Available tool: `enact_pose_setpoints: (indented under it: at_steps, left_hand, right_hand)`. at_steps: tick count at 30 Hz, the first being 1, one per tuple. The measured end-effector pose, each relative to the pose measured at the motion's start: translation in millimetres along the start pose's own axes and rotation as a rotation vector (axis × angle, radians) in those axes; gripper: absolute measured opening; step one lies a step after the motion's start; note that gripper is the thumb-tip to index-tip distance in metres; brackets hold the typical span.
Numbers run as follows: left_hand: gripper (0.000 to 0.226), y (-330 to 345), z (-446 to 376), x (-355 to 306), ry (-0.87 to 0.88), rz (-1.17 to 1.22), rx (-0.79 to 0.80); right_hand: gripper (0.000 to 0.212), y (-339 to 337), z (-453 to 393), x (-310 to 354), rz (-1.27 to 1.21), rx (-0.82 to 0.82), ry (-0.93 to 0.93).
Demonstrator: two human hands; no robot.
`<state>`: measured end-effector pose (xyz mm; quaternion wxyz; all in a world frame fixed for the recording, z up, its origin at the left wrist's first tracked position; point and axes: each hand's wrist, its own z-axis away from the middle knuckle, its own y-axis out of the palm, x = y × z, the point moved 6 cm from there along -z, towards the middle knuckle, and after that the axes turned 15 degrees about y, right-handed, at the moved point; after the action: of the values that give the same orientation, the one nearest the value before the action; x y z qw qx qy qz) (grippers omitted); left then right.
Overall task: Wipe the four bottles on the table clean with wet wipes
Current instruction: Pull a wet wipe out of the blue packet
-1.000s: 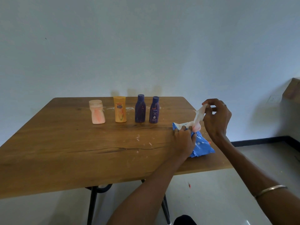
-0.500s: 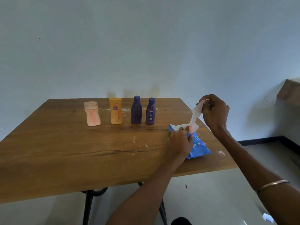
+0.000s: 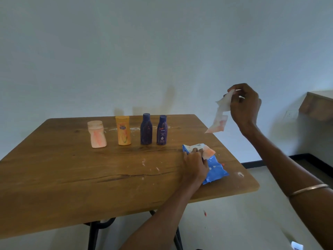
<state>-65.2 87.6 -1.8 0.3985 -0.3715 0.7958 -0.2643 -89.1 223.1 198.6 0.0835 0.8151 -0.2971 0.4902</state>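
4 bottles stand upright in a row at the far side of the worktop (image 3: 54, 177), well apart from both hands: white bottle (image 3: 97, 134) smeared with orange, yellow bottle (image 3: 123, 130), then 2 dark blue bottles (image 3: 146, 129) (image 3: 162, 130) just beside each other. None wiped yet, by the look of it.

Right hand (image 3: 245, 105) raised above the worktop's right edge. Fingers (image 3: 232, 95) curled, pinching the top corner of 1 wet wipe (image 3: 219, 116); the sheet hangs free below them, limp, lower end tinted orange-pink. It is clear of the pack.

Left hand (image 3: 195, 164) rests on the blue wipe pack (image 3: 216, 168) near the right front of the worktop, fingers bent over its opening end, pressing it down. Another wipe (image 3: 207, 152) pokes out just beyond those fingers.

Handling, as I judge it: the wipe is light, soft and damp, and will cling and fold on itself; best bunched into the palm before rubbing. The bottles look like small, light plastic and would tip or slide under a push, so 1 hand should take each round its waist while the other wipes. Smeared surfaces may be slippery.
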Motion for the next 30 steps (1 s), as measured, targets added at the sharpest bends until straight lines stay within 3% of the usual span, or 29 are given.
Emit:
enact_pose_setpoints:
  at_steps: [16,23,26,30]
  left_hand:
    - [0.046,9.7,-6.4,-10.8,-0.083,0.099,0.042]
    - [0.066,15.6,-7.6,-11.5,0.006,0.07,0.157]
    - [0.063,-14.9,-1.5,6.4,-0.034,0.152,0.022]
    - [0.028,-85.5,9.4,37.2,-0.099,0.304,-0.339]
  right_hand:
    - [0.029,6.1,21.6,0.4,0.055,0.142,0.043]
    - [0.029,0.1,32.9,-8.4,0.104,0.21,0.094]
    - [0.03,4.6,38.9,-6.5,0.119,0.254,0.104]
    - [0.031,22.4,54.1,3.5,0.087,0.331,0.103]
